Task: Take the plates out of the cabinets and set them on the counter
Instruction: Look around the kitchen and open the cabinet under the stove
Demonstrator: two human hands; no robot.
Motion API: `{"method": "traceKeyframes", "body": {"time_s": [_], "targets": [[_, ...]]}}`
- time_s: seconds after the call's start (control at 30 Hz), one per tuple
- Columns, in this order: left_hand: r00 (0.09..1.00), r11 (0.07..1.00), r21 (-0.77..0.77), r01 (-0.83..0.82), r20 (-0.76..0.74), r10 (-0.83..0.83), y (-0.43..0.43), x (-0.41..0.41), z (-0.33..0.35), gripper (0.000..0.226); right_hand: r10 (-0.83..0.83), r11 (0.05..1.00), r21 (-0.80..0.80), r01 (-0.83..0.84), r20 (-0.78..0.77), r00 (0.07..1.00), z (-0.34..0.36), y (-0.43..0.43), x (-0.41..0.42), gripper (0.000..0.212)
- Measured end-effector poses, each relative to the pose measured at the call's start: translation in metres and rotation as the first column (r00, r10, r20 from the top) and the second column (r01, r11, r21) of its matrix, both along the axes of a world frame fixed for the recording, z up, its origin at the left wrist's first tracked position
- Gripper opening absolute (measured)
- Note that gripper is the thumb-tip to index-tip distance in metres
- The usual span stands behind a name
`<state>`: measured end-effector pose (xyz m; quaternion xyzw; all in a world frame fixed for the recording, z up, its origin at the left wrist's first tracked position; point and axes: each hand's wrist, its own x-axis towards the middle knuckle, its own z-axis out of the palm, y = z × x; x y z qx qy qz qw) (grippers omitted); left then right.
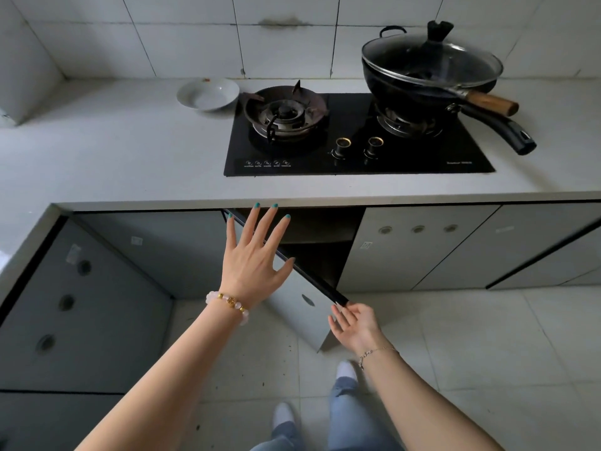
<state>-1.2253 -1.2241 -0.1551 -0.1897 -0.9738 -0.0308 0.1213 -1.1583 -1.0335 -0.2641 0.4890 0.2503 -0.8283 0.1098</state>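
A white plate [208, 93] lies on the white counter [130, 151], just left of the stove. Under the stove a grey cabinet door [302, 307] stands swung open toward me, and the dark cabinet inside [312, 236] shows a shelf with no plate visible. My left hand [257, 255] is spread with straight fingers over the door's upper edge, fingertips near the counter's front edge. My right hand [353, 323] has relaxed fingers touching the door's outer corner.
A black two-burner gas stove [354, 148] is set into the counter, with a lidded black wok [429, 76] on its right burner, handles sticking out right. Closed grey cabinet doors [406, 249] run on both sides. My feet stand on the tiled floor [487, 353].
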Motion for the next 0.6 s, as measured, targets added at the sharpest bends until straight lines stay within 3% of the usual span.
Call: {"method": "traceKeyframes", "body": {"time_s": [0.2,0.4,0.6], "targets": [[0.999,1.000,-0.007,-0.030,-0.016,0.030,0.023,-0.014,0.002,0.074,-0.019,1.000,0.003,0.020,-0.041,0.999,-0.004,0.045,-0.040,0.027],[0.996,0.996,-0.009,-0.087,-0.013,0.087,0.063,-0.034,0.002,0.071,0.103,0.994,-0.007,-0.105,-0.129,0.986,-0.001,0.096,-0.090,0.041],[0.989,0.988,-0.017,-0.151,-0.008,0.151,0.102,-0.051,-0.001,0.073,0.228,0.974,0.021,-0.228,-0.155,0.961,0.000,0.139,-0.139,0.041]]}}
